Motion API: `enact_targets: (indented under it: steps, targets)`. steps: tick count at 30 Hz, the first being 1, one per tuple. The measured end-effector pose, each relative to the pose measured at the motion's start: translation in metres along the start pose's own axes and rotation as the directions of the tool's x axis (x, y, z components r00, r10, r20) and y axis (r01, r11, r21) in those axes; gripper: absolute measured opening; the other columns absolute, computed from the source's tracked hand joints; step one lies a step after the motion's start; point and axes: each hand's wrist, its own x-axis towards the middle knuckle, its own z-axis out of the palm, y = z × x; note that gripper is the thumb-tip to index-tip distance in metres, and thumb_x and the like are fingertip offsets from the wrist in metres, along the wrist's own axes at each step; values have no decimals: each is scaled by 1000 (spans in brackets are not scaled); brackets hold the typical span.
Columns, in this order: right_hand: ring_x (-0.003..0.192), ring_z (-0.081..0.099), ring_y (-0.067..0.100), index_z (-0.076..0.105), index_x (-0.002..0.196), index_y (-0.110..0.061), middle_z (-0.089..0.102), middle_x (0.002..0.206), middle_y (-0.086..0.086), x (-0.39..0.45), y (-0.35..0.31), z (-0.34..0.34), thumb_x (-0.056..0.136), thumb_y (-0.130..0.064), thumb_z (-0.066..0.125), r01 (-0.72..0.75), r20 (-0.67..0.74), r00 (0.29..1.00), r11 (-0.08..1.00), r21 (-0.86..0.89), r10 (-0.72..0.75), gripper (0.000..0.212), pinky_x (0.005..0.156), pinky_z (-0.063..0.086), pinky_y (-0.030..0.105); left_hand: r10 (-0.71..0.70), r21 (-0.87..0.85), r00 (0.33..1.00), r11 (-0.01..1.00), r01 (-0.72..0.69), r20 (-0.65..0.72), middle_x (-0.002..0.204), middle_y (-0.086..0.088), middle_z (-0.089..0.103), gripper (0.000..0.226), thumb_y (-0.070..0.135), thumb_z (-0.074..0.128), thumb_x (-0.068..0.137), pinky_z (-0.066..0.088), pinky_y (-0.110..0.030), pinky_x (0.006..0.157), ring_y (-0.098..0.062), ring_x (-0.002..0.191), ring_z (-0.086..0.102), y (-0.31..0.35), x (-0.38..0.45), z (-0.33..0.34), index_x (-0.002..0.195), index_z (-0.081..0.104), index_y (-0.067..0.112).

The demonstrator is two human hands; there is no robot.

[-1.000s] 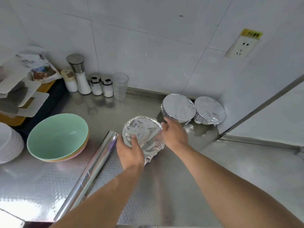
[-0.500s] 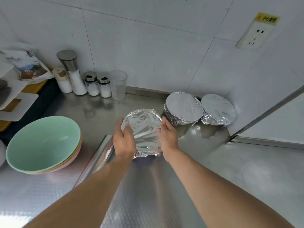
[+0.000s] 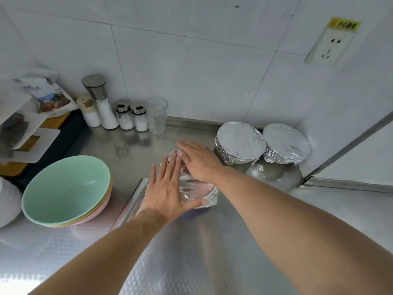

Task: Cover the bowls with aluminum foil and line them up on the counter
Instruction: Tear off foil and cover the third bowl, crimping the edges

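Both hands lie flat, fingers straight, holding nothing. The left hand (image 3: 167, 191) presses on the near left of the foil (image 3: 191, 188) stretched over a bowl, thumb along the near rim. The right hand (image 3: 198, 161) rests palm down on the far right, fingers pointing left across the top. The bowl sits under and between the palms on the steel counter (image 3: 191, 252); only its crinkled, shiny foil skirt shows. A foil roll (image 3: 133, 204) lies just left of it, partly under the left hand. To the right, near the wall, stand two covered bowls (image 3: 241, 143), touching or nearly so, tops smooth, sides crumpled. Stacked pastel bowls (image 3: 66, 191), smooth and round, sit to the left, uncovered.
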Motion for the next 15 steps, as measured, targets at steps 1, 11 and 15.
enact_targets:
  steps: [1,11,15]
  targets:
    - [153,22,19,33,157,-26,27,166,-6,0,1,4,111,-37,26,-7,10,1000,1000,-5,7,48,124,13,39,10,17,1000,1000,-10,6,170,-10,5,142,107,19,66,7,-51,127,-26,157,0,-2,-1,1,163,8,4]
    - [147,31,20,36,155,-21,34,162,-4,-12,17,10,109,-33,26,-80,-74,994,995,55,84,48,119,29,41,-50,-16,996,999,51,78,170,-21,-1,153,109,16,58,-1,-40,126,-38,158,-1,-4,1,7,159,-5,-5]
    - [139,43,15,47,150,-21,45,154,-6,-25,29,26,106,-39,35,-204,-203,936,913,354,287,49,115,37,40,-116,-195,988,972,135,106,165,-11,-25,158,107,37,50,-4,-31,121,-29,158,-9,-3,-1,1,154,-27,6]
